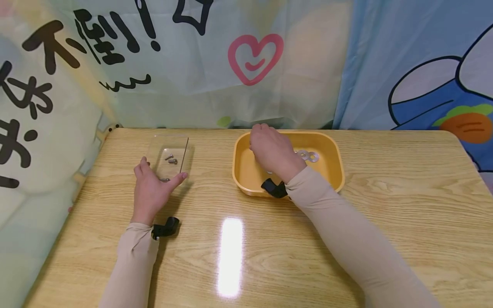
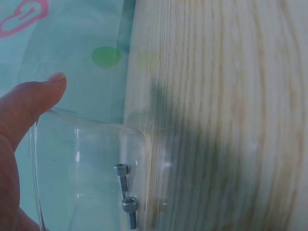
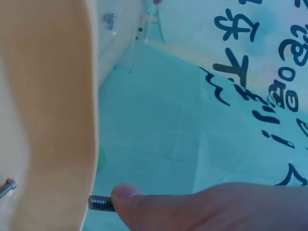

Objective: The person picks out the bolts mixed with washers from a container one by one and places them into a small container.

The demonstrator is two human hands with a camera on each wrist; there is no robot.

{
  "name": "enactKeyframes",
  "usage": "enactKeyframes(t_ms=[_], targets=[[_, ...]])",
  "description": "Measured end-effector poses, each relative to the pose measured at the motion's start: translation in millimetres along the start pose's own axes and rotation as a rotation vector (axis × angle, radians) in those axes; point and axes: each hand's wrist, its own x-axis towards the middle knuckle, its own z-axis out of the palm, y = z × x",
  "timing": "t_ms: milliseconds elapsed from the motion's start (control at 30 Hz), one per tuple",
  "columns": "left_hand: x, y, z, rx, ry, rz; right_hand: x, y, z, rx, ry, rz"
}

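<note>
My left hand (image 1: 152, 192) holds the near end of a clear plastic box (image 1: 185, 155), fingers on its left side and thumb at the right corner. Inside the box lie several small metal screws (image 1: 173, 161); the left wrist view shows two socket-head screws (image 2: 129, 204) by the clear wall. Over the left part of a yellow tray (image 1: 242, 177), my right hand (image 1: 274, 152) pinches a screw (image 3: 101, 203), its threaded end sticking out past the thumb; its head is hidden. Another screw (image 3: 8, 186) lies in the tray in the right wrist view.
Flat metal washers (image 1: 313, 157) lie in the tray's right half. Both containers stand toward the back of the wooden table (image 1: 192, 256), close to a printed curtain (image 1: 185, 98). A black wrist camera (image 1: 274, 188) on the right arm overlaps the tray's front rim.
</note>
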Motion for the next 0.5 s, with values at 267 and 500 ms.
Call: enactKeyframes(t_ms=[267,500], targets=[[-0.6,0.1,-0.1,-0.002,-0.002,-0.001,0.4,-11,2,0.025,0.051,-0.012],[-2.0,0.9,-1.3,-0.01,-0.008,0.0,-1.4,-22,5,0.064,0.107,-0.049]])
